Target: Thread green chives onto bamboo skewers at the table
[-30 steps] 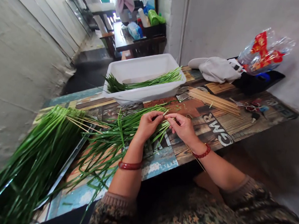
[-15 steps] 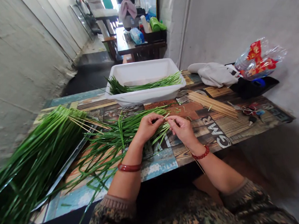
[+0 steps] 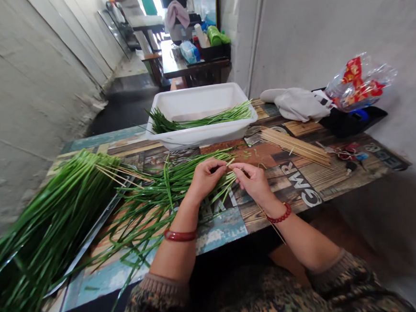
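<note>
My left hand (image 3: 208, 176) is closed in a pinch on the pale stem ends of garlic chives (image 3: 231, 163), above the table. Its fingertips nearly meet those of my right hand (image 3: 252, 177), which is closed around a thin bamboo skewer (image 3: 278, 231); the skewer's tail sticks out below the palm toward me. My fingers hide the skewer's tip. Loose garlic chives (image 3: 153, 194) lie under and left of my hands, their pale ends to the right. A large bundle of garlic chives (image 3: 54, 221) rests at the left, with several skewers (image 3: 121, 175) by its cut ends.
Behind my hands stands a white plastic tub (image 3: 199, 137) with chives (image 3: 208, 121) inside. To the right lie a pile of bamboo skewers (image 3: 295, 146), scissors (image 3: 346, 153), a pale cap (image 3: 297, 103) and a clear-and-red plastic bag (image 3: 361, 84). A person (image 3: 129, 3) is at the far back.
Both hands keep nearly the same place and the same pinch at the chive ends. The view has shifted very slightly; nothing else has visibly moved.
</note>
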Action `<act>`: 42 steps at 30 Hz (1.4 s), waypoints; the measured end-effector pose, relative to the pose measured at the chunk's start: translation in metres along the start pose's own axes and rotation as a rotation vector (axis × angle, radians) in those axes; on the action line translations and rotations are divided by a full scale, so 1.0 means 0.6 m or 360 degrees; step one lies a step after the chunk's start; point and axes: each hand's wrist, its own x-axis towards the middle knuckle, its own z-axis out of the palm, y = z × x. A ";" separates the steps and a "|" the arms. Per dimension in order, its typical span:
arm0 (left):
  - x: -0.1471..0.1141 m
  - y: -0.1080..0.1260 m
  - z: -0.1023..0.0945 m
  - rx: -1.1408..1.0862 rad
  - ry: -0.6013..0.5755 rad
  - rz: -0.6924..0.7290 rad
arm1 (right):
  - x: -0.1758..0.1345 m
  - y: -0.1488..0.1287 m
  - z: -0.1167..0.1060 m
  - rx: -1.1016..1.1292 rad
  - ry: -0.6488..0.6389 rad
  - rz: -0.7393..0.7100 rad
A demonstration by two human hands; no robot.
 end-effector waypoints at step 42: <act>-0.006 -0.008 0.014 0.0444 0.0068 0.0292 | 0.001 0.002 0.001 -0.0027 -0.0016 -0.0055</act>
